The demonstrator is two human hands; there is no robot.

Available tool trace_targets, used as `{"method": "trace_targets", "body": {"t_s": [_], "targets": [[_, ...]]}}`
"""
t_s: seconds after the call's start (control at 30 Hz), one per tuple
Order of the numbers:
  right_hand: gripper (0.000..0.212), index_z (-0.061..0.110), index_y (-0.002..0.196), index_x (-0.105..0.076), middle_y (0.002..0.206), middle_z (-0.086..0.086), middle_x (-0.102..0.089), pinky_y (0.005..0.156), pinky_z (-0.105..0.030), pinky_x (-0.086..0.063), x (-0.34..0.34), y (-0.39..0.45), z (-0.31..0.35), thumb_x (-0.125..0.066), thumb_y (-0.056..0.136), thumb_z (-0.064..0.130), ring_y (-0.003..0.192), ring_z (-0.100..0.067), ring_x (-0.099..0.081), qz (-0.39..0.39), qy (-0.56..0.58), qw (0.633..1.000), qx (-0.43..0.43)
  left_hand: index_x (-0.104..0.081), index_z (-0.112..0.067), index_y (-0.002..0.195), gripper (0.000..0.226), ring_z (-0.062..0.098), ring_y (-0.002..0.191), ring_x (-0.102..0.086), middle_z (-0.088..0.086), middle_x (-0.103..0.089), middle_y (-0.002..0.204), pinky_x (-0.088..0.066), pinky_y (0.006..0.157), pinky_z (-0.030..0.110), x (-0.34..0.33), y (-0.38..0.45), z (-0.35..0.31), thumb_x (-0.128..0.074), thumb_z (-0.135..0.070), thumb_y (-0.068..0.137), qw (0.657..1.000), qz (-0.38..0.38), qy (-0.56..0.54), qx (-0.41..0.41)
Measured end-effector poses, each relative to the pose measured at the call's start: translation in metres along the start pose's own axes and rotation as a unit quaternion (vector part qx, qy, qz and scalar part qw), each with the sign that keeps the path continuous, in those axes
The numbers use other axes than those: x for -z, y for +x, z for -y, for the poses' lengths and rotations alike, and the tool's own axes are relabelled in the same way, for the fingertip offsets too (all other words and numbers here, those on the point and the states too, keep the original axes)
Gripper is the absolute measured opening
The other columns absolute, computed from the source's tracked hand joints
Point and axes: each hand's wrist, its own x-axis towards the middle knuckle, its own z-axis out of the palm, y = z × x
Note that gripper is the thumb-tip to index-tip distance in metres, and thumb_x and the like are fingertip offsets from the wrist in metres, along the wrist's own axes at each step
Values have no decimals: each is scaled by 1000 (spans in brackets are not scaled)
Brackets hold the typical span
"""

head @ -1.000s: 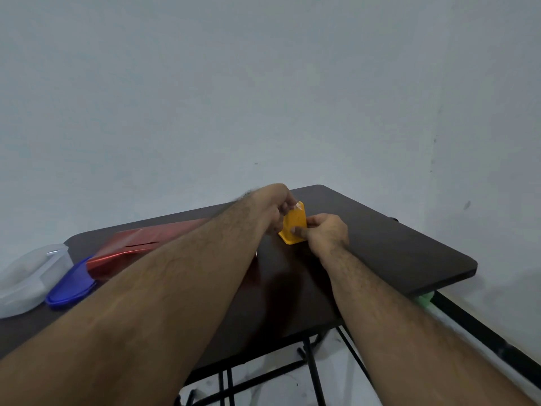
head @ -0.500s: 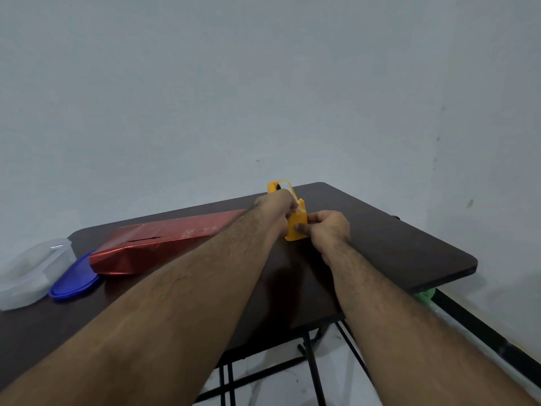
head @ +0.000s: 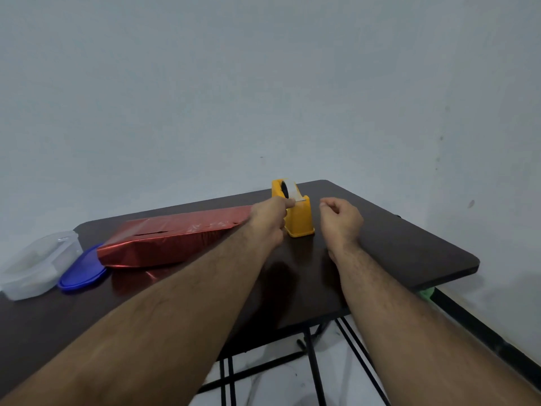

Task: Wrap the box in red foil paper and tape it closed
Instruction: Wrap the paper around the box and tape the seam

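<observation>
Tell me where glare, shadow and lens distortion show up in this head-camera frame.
Head view: shiny streaks glint on the red foil paper, which also mirrors in the glossy table; soft dark shadows lie under both forearms near the tape dispenser; the wide lens bends the table edges and stretches the near arms; the left hand and right hand look slightly soft.

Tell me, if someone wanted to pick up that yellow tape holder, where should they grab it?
Probably by the tall yellow block at the near end of the tape dispenser, fingers coming down from above onto its two flat sides. The far end carries the roll, and the left hand already pinches the tape strip at the top, so keep clear there.
</observation>
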Motion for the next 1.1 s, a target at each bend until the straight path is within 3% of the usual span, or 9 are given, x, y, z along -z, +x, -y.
{"method": "trace_targets", "body": {"t_s": [0.07, 0.13, 0.33, 0.43, 0.57, 0.63, 0.7, 0.97, 1.1], "targets": [[23, 12, 88, -80, 83, -1, -73, 67, -23, -49, 1, -8, 7, -72, 97, 31, 79, -7, -65, 1, 40, 999, 36, -63, -18, 95, 12, 10, 47, -32, -3, -48, 73, -31, 45, 24, 4, -5, -10, -75, -17, 96, 1000, 21, -17, 15], [29, 12, 84, -81, 81, 0, -72, 64, -19, -48, -1, -18, 13, -74, 95, 38, 72, -2, -61, 35, 115, 993, 15, -57, -19, 87, 21, 9, 42, -25, -4, -41, 67, -23, 42, 23, 9, -4, -15, -75, -18, 97, 999, 34, -33, 21], [32, 11, 93, -83, 99, -3, -79, 75, -36, -53, -7, -41, 44, -78, 83, 41, 91, -18, -63, 123, 292, 943, -106, -61, -16, 96, 16, 10, 38, -24, -5, -40, 62, -22, 39, 21, 23, -20, -36, -77, -17, 94, 995, 68, -68, 29], [16, 11, 96, -81, 93, 2, -78, 75, -35, -53, -9, -49, 66, -77, 91, 26, 89, -16, -64, 143, 301, 935, -124, -57, -16, 87, 22, 10, 40, -24, -4, -40, 62, -23, 38, 23, 33, -30, -45, -77, -19, 95, 994, 77, -69, 32], [17, 8, 100, -79, 90, 2, -75, 79, -37, -52, -13, -60, 92, -79, 89, 20, 91, -13, -65, 185, 285, 932, -125, -55, -16, 80, 26, 10, 41, -23, -5, -37, 59, -22, 40, 23, 46, -49, -56, -73, -18, 99, 992, 92, -82, 28], [4, 12, 86, -77, 85, 1, -72, 80, -39, -50, -15, -68, 104, -78, 89, 15, 87, -13, -64, 208, 286, 927, -129, -54, -16, 79, 27, 10, 41, -23, -5, -36, 57, -21, 41, 23, 53, -56, -62, -71, -18, 100, 991, 96, -94, 21], [11, 16, 79, -74, 82, 1, -71, 80, -39, -49, -20, -73, 112, -78, 88, 11, 85, -13, -65, 213, 271, 931, -122, -54, -15, 80, 27, 10, 40, -23, -4, -36, 58, -21, 41, 24, 60, -61, -66, -71, -17, 100, 990, 93, -108, 16], [12, 12, 88, -78, 85, -3, -76, 77, -40, -50, -38, -97, 132, -83, 77, 13, 86, -15, -70, 218, 195, 951, -96, -69, -13, 90, 21, 16, 50, -35, -1, -46, 70, -31, 46, 22, 99, -78, -71, -89, -14, 81, 991, -36, -112, -64], [16, 4, 88, -79, 87, -7, -78, 77, -39, -53, -52, -109, 141, -82, 76, 12, 87, -17, -72, 226, 132, 962, -70, -70, -12, 78, 15, 22, 65, -45, -2, -51, 67, -37, 59, 29, 137, -88, -73, -79, -22, 84, 979, -130, -78, -135]]}}
